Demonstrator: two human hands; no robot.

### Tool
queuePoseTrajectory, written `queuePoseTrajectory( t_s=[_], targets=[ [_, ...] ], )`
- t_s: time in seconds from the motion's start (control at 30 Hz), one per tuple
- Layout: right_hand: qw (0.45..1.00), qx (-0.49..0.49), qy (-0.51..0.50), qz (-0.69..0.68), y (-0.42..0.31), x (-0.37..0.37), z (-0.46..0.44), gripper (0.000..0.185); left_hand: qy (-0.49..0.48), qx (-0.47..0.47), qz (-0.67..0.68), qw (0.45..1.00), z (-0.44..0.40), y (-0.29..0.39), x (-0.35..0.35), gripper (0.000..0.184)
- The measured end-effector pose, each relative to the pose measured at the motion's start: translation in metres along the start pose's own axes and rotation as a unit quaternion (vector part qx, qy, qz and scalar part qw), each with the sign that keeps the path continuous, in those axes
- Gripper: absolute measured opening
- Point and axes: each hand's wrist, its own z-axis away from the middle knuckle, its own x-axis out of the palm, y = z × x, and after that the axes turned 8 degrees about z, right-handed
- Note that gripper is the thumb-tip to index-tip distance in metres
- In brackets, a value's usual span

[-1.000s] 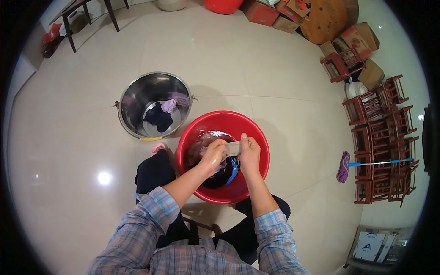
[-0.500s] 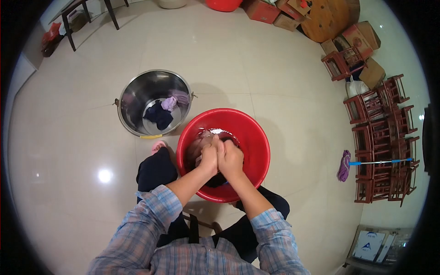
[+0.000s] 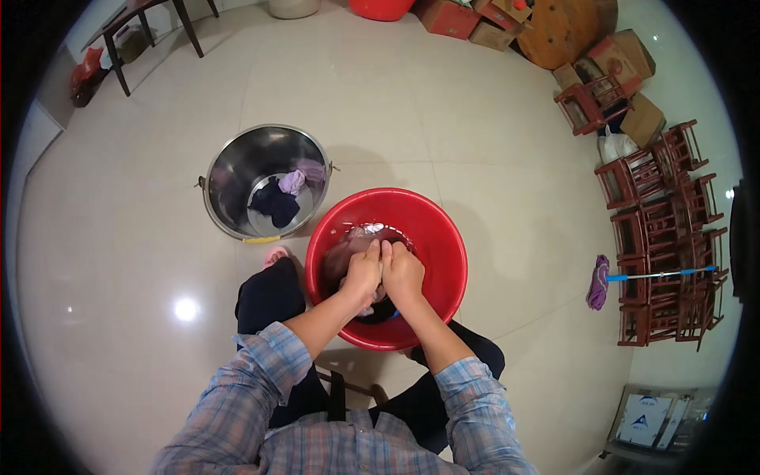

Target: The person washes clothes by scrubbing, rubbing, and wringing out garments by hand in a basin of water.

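Over the red basin (image 3: 439, 309), my left hand (image 3: 363, 275) and my right hand (image 3: 401, 274) are pressed close together, both closed on a light cloth (image 3: 367, 309). Only small parts of that cloth show between and below the hands. Water and pale wet fabric (image 3: 340, 257) lie in the basin, with dark fabric (image 3: 378, 311) under the hands. A steel bucket (image 3: 229, 158) stands behind and to the left, holding a dark cloth (image 3: 274, 203) and a light purple cloth (image 3: 292, 183).
Stacked red-brown stools (image 3: 633, 237) line the right side, with a purple mop (image 3: 598, 283) beside them. Cardboard boxes (image 3: 451, 17) and a round wooden board (image 3: 558, 32) are at the back right. A dark-legged chair (image 3: 188, 28) stands at the back left.
One second ago the light cloth was stretched between my hands, which were apart. The hands have come together around it, and the blue strip below is now mostly hidden.
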Motion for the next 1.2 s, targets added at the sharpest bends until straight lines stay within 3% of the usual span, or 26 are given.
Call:
queuePoseTrajectory(
  t_s=[0.07,0.17,0.2,0.23,0.27,0.33,0.37,0.4,0.43,0.6,0.67,0.7,0.73,0.8,0.83,0.87,0.93,0.97,1.0,1.03,1.1,1.17,1.2],
  targets=[
    [0.991,-0.129,0.035,-0.01,-0.022,-0.008,0.011,0.034,0.037,-0.01,0.022,0.999,-0.001,0.002,0.003,0.044],
    [0.995,-0.095,0.036,-0.022,-0.011,0.001,0.008,0.035,0.037,-0.061,0.113,0.991,-0.001,-0.005,-0.001,0.041],
    [0.999,-0.036,0.007,0.0,-0.002,0.003,-0.001,0.035,0.037,-0.061,0.114,0.991,0.001,-0.001,0.001,0.041],
    [0.999,0.023,-0.021,0.021,0.005,0.005,-0.004,0.036,0.017,-0.071,0.059,0.996,0.004,0.003,0.002,0.04],
    [0.999,0.024,-0.016,0.017,0.006,0.011,-0.004,0.036,-0.005,-0.078,0.0,0.997,0.005,0.01,0.001,0.04],
    [1.0,0.012,0.001,-0.014,-0.004,0.004,0.002,0.035,-0.002,-0.064,0.006,0.998,0.01,0.015,0.002,0.038],
    [1.0,-0.01,-0.017,-0.012,-0.014,-0.003,0.008,0.035,-0.018,-0.076,0.116,0.99,0.008,0.013,0.001,0.038],
    [0.995,-0.086,0.026,-0.048,-0.026,-0.007,0.013,0.035,-0.033,-0.086,0.225,0.97,0.006,0.012,0.001,0.038],
    [0.997,-0.066,0.009,-0.043,-0.023,-0.006,0.012,0.035,-0.032,-0.088,0.227,0.969,0.006,0.008,0.001,0.038],
    [0.999,0.04,-0.034,0.006,0.021,0.022,-0.003,0.037,-0.016,-0.083,0.039,0.996,0.007,0.011,0.002,0.039],
    [0.953,0.109,-0.103,-0.262,0.036,0.038,-0.001,0.042,-0.065,-0.098,0.068,0.991,0.006,0.015,-0.002,0.034],
    [0.855,0.254,-0.205,-0.402,0.028,0.019,-0.005,0.044,-0.066,-0.097,0.068,0.991,0.005,0.017,-0.004,0.034],
    [0.856,0.255,-0.203,-0.401,0.022,0.002,-0.009,0.044,-0.07,-0.096,0.08,0.99,0.003,0.02,-0.006,0.035],
    [0.706,0.358,-0.245,-0.56,0.019,-0.024,-0.015,0.039,-0.077,-0.094,0.109,0.987,0.002,0.023,-0.007,0.036],
    [0.695,0.351,-0.252,-0.575,0.018,-0.029,-0.017,0.035,-0.076,-0.082,0.096,0.989,0.004,0.025,-0.004,0.036],
    [0.695,0.35,-0.254,-0.574,0.017,-0.028,-0.016,0.035,-0.075,-0.081,0.098,0.989,0.003,0.025,-0.004,0.036],
    [0.775,0.306,-0.222,-0.506,0.014,-0.023,-0.01,0.032,-0.009,-0.051,0.094,0.994,-0.001,0.02,-0.005,0.035],
    [0.845,0.213,-0.164,-0.462,0.01,-0.016,-0.003,0.032,-0.009,-0.051,0.095,0.994,-0.009,0.011,-0.005,0.035],
    [0.954,0.018,-0.035,-0.298,0.011,0.001,0.005,0.033,0.013,-0.018,0.152,0.988,-0.019,-0.001,-0.006,0.034],
    [0.973,-0.024,-0.063,-0.219,-0.007,-0.008,0.012,0.033,0.034,0.015,0.208,0.977,-0.017,0.002,-0.002,0.034],
    [0.988,-0.078,-0.064,-0.116,-0.024,-0.018,0.02,0.033,0.002,-0.068,0.204,0.977,0.002,0.017,0.0,0.031],
    [0.995,-0.038,-0.066,-0.06,-0.005,-0.001,0.009,0.035,0.012,-0.092,0.217,0.972,0.009,0.018,0.004,0.03],
    [0.998,-0.005,-0.064,-0.003,0.002,0.001,0.0,0.038,-0.022,-0.112,0.121,0.986,0.007,0.017,-0.001,0.03]
  ],
)
